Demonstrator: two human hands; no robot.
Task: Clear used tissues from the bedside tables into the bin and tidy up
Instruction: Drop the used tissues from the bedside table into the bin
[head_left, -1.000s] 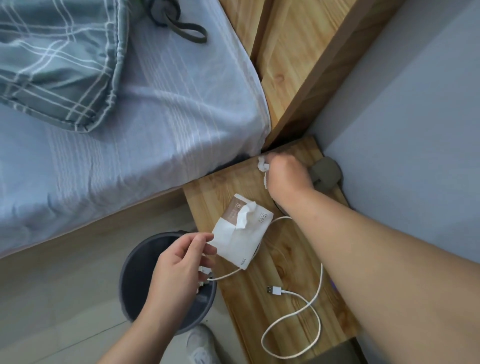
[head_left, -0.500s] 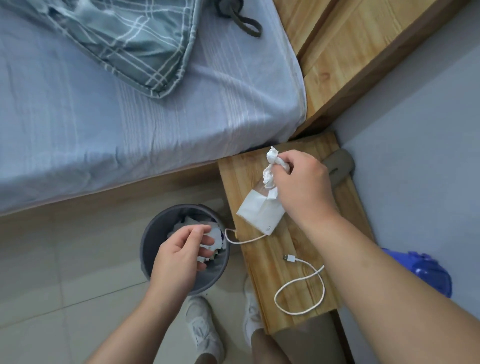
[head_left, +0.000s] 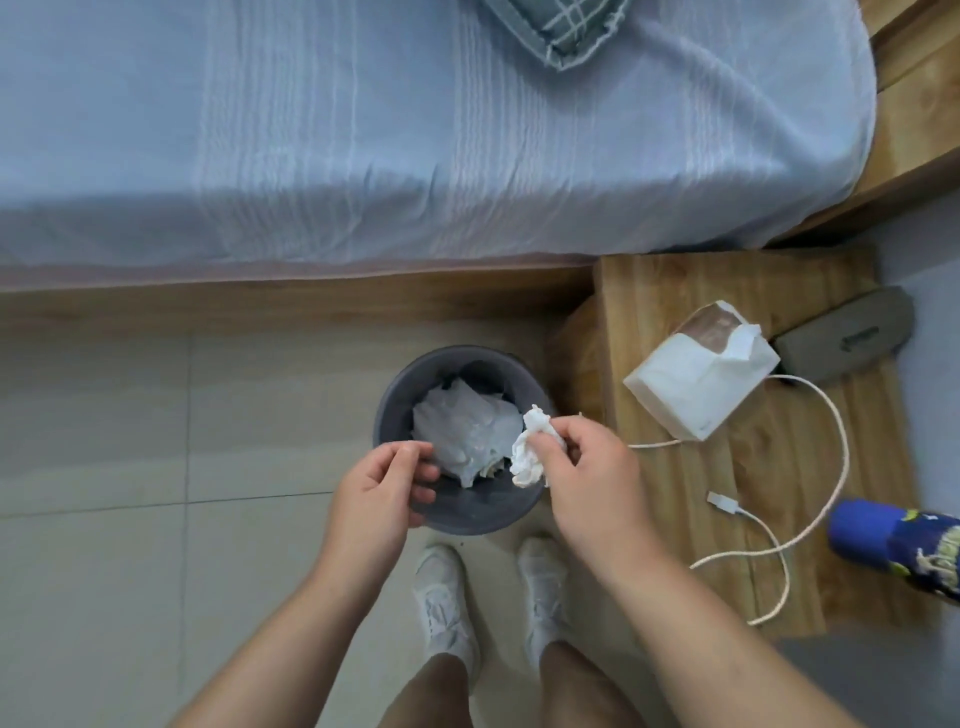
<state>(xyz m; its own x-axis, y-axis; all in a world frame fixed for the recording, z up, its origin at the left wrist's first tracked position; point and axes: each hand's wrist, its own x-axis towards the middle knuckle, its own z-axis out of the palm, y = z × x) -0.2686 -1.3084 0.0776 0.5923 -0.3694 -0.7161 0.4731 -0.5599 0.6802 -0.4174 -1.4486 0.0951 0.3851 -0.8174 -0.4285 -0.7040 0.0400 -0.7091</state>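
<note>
Crumpled tissue (head_left: 530, 449) sits pinched between the thumb and fingertips of the right hand (head_left: 587, 483), which holds it above the right-hand rim of the grey bin (head_left: 387, 410). Half a second ago that hand held the same wad over the bedside table (head_left: 670, 525), just above the tissue pack (head_left: 696, 384). A second ago it was closing on the wad at the table's back corner. So the tissue has come off the table and across to the bin, but it is not in it: the fingers are curled round it and it has not dropped.

The left hand (head_left: 382, 488) stays at the bin's near-left rim as before, its fingers loosely curled with nothing in them. Whether it touches the rim cannot be told. Inside the bin lies a heap of white tissues (head_left: 467, 431), seen more fully now than earlier.

On the table the tissue pack lies where it lay, a sheet sticking out of its torn top, with the white cable (head_left: 836, 431) looping from under it and the grey case (head_left: 847, 338) just behind it. A blue bottle (head_left: 893, 545) shows at the right edge. The bin stands on the tiled floor (head_left: 156, 441) beside the bed (head_left: 363, 130), and the person's white shoes (head_left: 447, 608) are just in front of it.
</note>
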